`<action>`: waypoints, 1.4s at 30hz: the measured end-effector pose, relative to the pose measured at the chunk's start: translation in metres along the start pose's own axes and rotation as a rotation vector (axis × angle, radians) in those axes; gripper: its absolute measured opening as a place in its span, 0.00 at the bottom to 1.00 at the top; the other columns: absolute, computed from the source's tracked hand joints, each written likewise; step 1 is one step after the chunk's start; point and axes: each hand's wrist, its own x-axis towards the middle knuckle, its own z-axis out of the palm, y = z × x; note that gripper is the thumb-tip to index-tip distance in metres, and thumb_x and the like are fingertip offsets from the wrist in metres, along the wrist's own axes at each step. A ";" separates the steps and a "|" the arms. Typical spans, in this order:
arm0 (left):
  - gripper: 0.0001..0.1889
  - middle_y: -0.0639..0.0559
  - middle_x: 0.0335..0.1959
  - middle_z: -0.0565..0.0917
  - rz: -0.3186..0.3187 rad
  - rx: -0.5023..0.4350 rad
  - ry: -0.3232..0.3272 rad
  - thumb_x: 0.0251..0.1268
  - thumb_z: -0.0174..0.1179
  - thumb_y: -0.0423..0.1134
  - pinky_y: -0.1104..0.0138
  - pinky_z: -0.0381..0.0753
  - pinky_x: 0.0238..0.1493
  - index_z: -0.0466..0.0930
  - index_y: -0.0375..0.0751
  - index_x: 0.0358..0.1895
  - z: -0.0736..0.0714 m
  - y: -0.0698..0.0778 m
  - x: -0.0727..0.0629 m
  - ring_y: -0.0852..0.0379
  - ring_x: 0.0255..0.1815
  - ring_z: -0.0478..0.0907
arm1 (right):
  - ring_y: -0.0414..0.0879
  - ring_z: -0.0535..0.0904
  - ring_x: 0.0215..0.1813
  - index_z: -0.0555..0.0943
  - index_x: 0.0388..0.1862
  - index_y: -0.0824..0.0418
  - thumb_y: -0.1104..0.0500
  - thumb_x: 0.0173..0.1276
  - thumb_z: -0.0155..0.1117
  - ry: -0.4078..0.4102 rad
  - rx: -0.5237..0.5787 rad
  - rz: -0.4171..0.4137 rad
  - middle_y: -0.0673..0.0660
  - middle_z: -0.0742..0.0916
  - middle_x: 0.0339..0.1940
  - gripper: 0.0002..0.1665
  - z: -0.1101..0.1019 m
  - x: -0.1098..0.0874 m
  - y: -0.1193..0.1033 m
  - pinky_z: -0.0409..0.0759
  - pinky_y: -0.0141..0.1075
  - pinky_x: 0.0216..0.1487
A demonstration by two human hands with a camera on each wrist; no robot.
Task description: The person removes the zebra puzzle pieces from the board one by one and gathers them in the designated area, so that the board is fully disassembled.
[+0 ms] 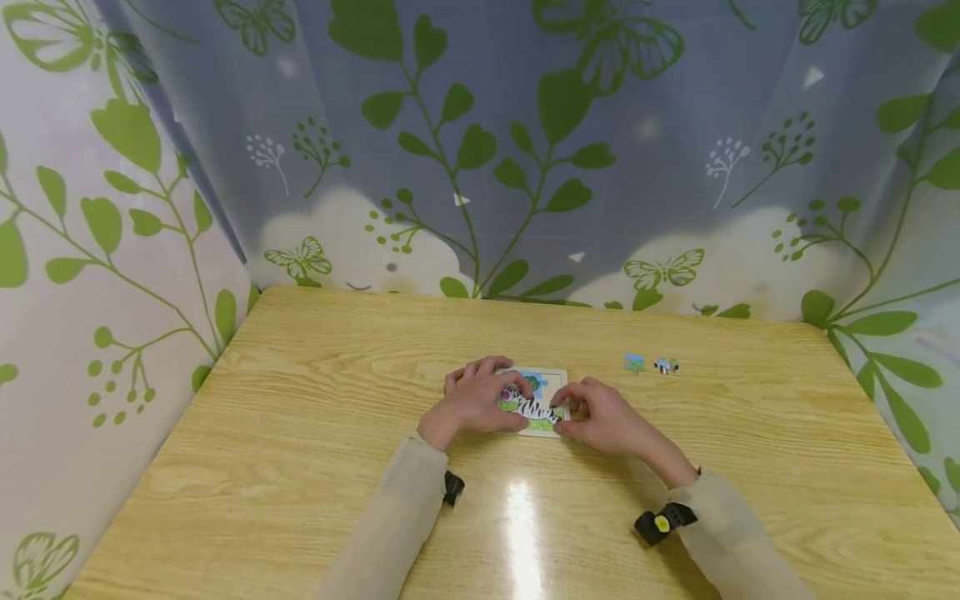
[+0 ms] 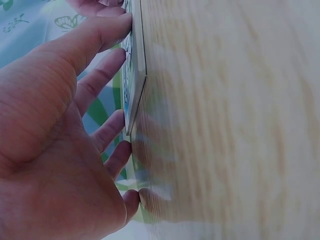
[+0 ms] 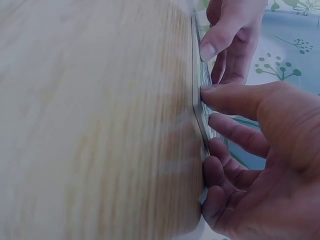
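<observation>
Puzzle [image 1: 534,408] on surface [image 1: 322,400], between hands. Left hand [image 1: 477,402] spread across its 9 o'clock side; right hand [image 1: 609,421] narrow at 3 o'clock, grip unclear. Probably best: left steadies, right presses evenly.

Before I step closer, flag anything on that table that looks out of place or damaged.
Only the blue-green piece and patterned piece stand out: they lie loose on the table, outside the puzzle tray, whose picture has a pale gap. No damage shows.

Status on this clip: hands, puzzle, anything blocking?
Left hand and right hand touching puzzle. Puzzle unfilled at upper right. Two loose pieces lie beyond right hand, not blocking.
</observation>
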 end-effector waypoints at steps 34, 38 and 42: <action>0.14 0.52 0.79 0.61 -0.006 0.009 -0.007 0.63 0.68 0.54 0.33 0.50 0.71 0.81 0.66 0.51 0.000 0.002 0.001 0.35 0.80 0.53 | 0.41 0.80 0.37 0.81 0.48 0.59 0.67 0.71 0.65 0.097 0.266 0.000 0.58 0.87 0.39 0.09 -0.006 -0.009 0.008 0.79 0.32 0.35; 0.14 0.53 0.79 0.61 -0.010 0.010 -0.008 0.64 0.68 0.53 0.34 0.49 0.72 0.81 0.66 0.51 0.000 0.001 0.001 0.37 0.80 0.53 | 0.43 0.80 0.35 0.82 0.49 0.59 0.66 0.72 0.66 0.130 0.261 0.013 0.58 0.86 0.38 0.09 -0.014 -0.013 0.013 0.78 0.33 0.33; 0.13 0.54 0.80 0.61 -0.012 0.009 -0.013 0.65 0.69 0.53 0.35 0.49 0.72 0.81 0.66 0.51 0.000 0.001 0.001 0.37 0.80 0.53 | 0.47 0.81 0.33 0.82 0.50 0.60 0.65 0.72 0.66 0.162 0.262 0.019 0.59 0.86 0.37 0.10 -0.023 -0.018 0.019 0.77 0.33 0.30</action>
